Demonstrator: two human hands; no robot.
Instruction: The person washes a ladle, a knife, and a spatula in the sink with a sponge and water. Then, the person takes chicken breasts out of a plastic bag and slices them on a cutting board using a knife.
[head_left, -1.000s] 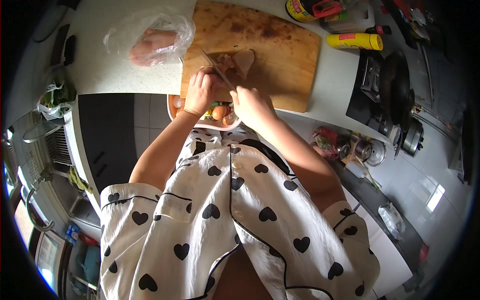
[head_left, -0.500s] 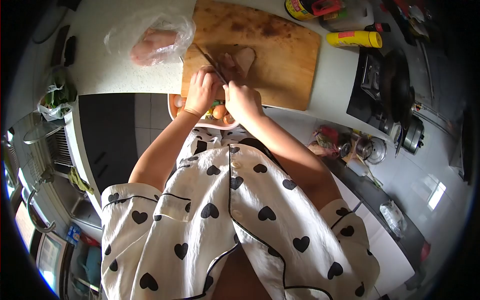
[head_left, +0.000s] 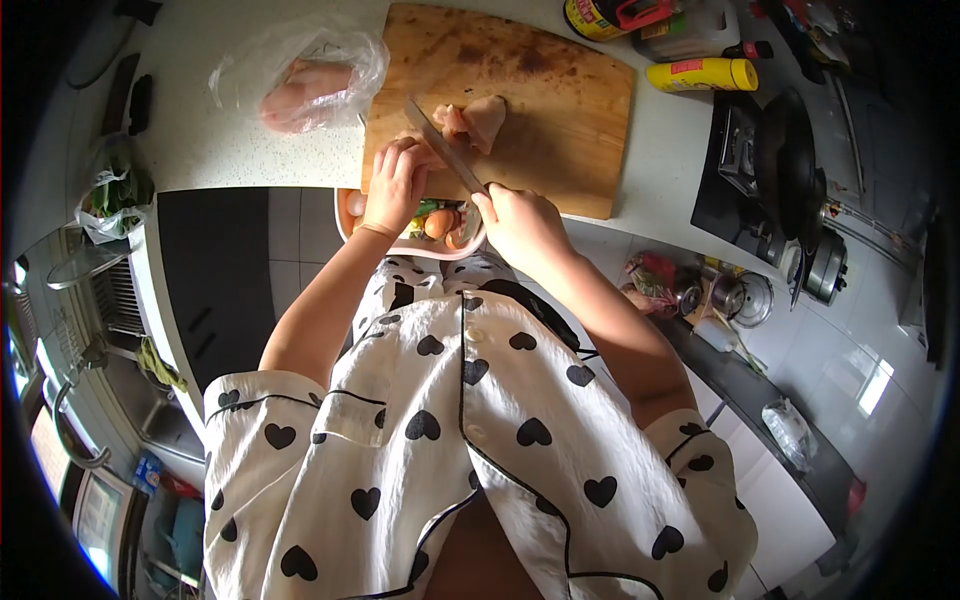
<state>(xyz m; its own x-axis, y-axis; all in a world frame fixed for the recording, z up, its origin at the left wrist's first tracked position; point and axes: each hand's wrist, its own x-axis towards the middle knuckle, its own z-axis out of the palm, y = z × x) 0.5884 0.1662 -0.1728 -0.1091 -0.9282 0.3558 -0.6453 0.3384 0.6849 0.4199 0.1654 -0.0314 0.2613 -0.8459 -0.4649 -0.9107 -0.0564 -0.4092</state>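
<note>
A wooden cutting board lies on the counter with pieces of raw meat near its middle. My right hand is wrapped round the handle of a knife, whose blade points up and left across the board. At the board's lower left, my left hand presses with bent fingers on a piece of meat, mostly hidden under them. The blade is just right of those fingertips. To the left of the board, more raw meat sits in a clear plastic bag.
Below the board's front edge is a bin holding eggshells and scraps. A yellow bottle and other bottles stand at the upper right, beside a stove with a black pan. A sink is at the far left.
My right hand has moved right and slightly down with the knife, and the blade now shows its broad side. My left hand has shifted slightly left and stays on the meat.
</note>
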